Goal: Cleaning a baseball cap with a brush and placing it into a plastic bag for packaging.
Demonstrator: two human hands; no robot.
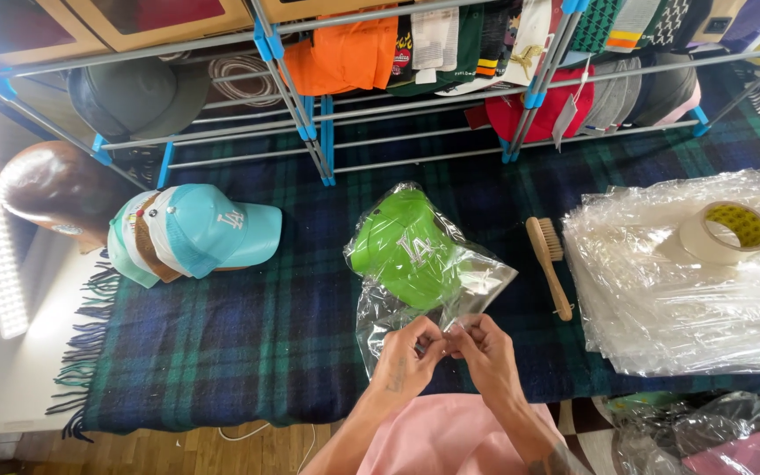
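A bright green cap [402,246] with a white emblem lies inside a clear plastic bag [477,281] on the dark plaid blanket [248,343]. My left hand [405,359] and my right hand [484,350] meet at the bag's near, open end, both pinching the plastic edge between fingertips. The cap's crown points away from me, toward the rack.
A stack of caps topped by a light blue one [208,233] lies at the left, beside a brown head form [54,189]. A wooden brush [549,264], a pile of clear bags [661,290] and a tape roll [725,230] lie right. A metal rack [310,123] with hats stands behind.
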